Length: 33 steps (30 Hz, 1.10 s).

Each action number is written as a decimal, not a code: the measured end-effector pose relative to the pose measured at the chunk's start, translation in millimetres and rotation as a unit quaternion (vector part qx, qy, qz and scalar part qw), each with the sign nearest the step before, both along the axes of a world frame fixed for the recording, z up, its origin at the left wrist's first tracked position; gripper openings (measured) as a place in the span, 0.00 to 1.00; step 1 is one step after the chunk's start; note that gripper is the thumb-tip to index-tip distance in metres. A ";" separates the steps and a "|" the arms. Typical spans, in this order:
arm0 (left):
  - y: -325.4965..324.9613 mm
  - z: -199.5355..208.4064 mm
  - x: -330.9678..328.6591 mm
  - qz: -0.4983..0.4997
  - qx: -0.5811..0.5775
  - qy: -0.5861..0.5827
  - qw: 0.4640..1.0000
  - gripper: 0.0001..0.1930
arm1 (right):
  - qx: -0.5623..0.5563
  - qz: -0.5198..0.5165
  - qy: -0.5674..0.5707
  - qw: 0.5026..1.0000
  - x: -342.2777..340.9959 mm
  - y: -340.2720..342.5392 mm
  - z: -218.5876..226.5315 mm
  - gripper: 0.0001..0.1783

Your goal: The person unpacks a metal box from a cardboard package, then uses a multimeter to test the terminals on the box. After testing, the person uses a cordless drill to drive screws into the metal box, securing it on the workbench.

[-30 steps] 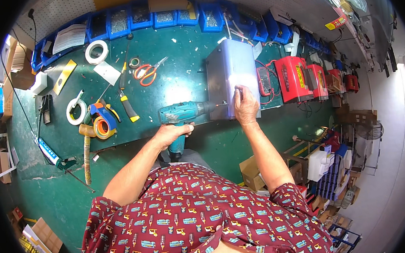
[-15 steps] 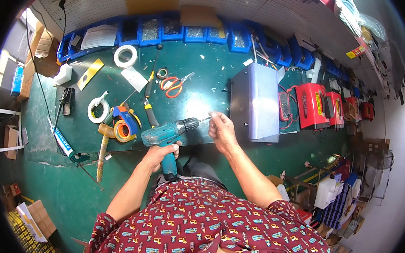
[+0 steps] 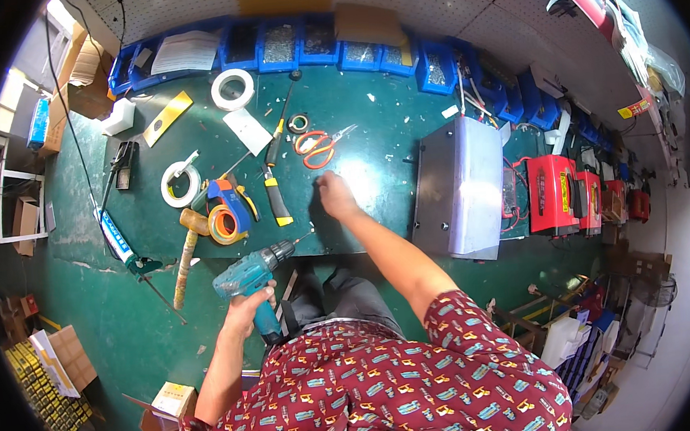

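Observation:
My left hand [image 3: 247, 308] is wrapped round the grip of a teal cordless drill [image 3: 243, 277], held low in front of the bench edge. A thin bit [image 3: 305, 237] sticks out of its black chuck, pointing up and to the right. Over the green bench [image 3: 363, 238], my right hand [image 3: 335, 196] has its fingers curled closed; whatever they hold, if anything, is hidden. Just beyond it lie orange-handled scissors [image 3: 319, 148]. Left of that hand is a yellow-and-black utility knife [image 3: 276, 196], with a screwdriver [image 3: 276, 140] above it.
A grey metal box [image 3: 460, 190] stands to the right, beside red machines [image 3: 552, 195]. Leftward lie a tape dispenser [image 3: 227, 212], a mallet [image 3: 187, 264], white tape rolls [image 3: 232, 89] and a caulking gun [image 3: 120, 245]. Blue bins [image 3: 279, 46] of small hardware line the back.
My right hand has left the drill bit's tip and moved left and forward over the bench, towards the scissors. The drill in my left hand has dropped lower and moved left.

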<state>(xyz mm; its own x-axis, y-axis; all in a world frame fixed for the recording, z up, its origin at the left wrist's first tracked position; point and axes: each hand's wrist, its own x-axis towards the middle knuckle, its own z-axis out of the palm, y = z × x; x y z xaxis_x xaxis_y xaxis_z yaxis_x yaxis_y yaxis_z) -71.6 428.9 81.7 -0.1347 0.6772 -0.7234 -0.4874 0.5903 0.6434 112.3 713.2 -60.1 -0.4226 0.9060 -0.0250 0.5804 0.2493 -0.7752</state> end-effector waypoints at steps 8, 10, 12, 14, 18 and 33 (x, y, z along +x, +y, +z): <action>-9.7 -1.5 -0.6 0.017 -0.013 0.009 1.000 0.18 | 0.046 0.046 -0.045 0.997 -63.3 5.9 26.4 0.17; -1.5 -2.5 1.3 0.011 -0.012 -0.004 1.000 0.18 | 0.087 0.031 -0.007 0.996 -43.8 5.0 59.9 0.19; 13.8 2.5 3.9 0.004 -0.012 -0.019 1.000 0.18 | 0.165 0.001 0.002 0.986 -5.8 10.7 112.3 0.24; 28.5 -11.2 7.8 -0.009 0.029 -0.017 0.999 0.16 | 0.315 -0.031 -0.083 0.945 54.4 32.2 181.5 0.31; 78.8 -19.5 21.5 -0.073 0.060 -0.041 0.995 0.12 | 0.222 -0.177 -0.354 0.891 170.3 62.4 211.2 0.57; 276.4 -47.3 140.0 -0.196 0.115 -0.020 0.974 0.09 | 0.056 -0.170 -0.266 0.947 304.9 75.2 206.1 0.69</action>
